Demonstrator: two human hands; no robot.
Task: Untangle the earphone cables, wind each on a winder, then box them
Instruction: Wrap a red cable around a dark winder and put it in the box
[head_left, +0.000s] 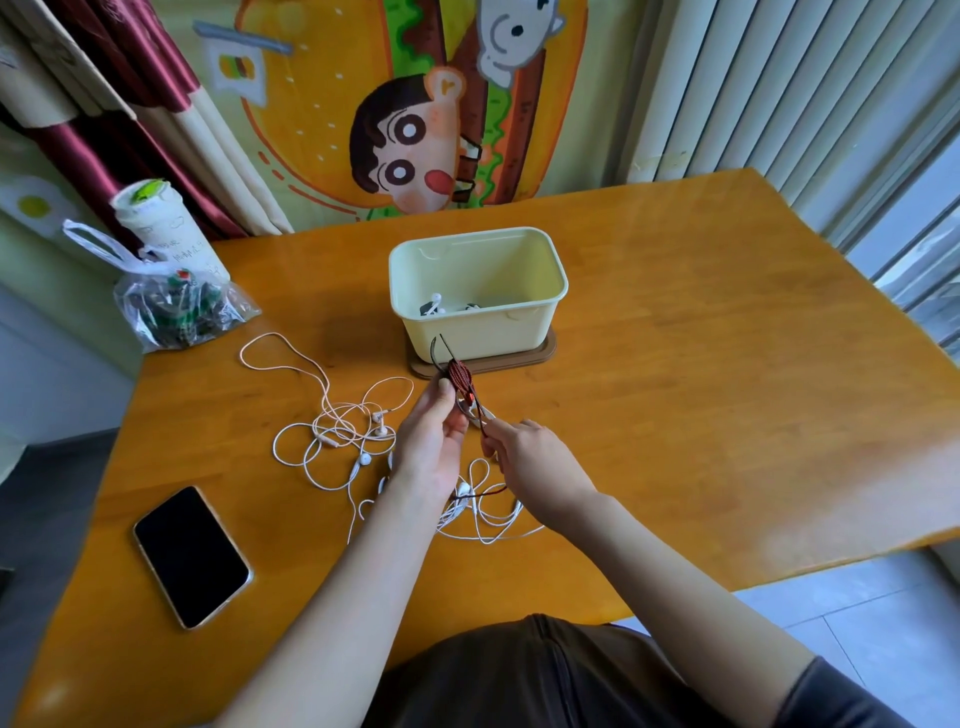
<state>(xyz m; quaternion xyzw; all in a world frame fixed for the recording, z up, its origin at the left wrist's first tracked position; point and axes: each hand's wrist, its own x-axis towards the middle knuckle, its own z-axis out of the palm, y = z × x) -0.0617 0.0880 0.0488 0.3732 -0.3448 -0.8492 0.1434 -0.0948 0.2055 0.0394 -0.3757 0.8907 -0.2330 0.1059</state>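
Forearms are reaching from a dark shirt over the worktop (701, 389). The left hand (434, 441) is holding up a wound red cable (460, 379) just before the box (478, 291), fingers (445, 395) curling round it. The right hand (535, 462) is pinching the cable's loose strand. White cables (337, 431) are lying tangled beneath and left of the hands. White earphones (434, 304) are sitting inside the box. A phone (191, 556) and bag (176, 306) are lying further left.

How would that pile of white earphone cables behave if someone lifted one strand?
Probably floppy: the white earphone cables lie in loose curling loops on the table. Likely they would rise as a clump, since strands cross repeatedly. Probably light, being thin.
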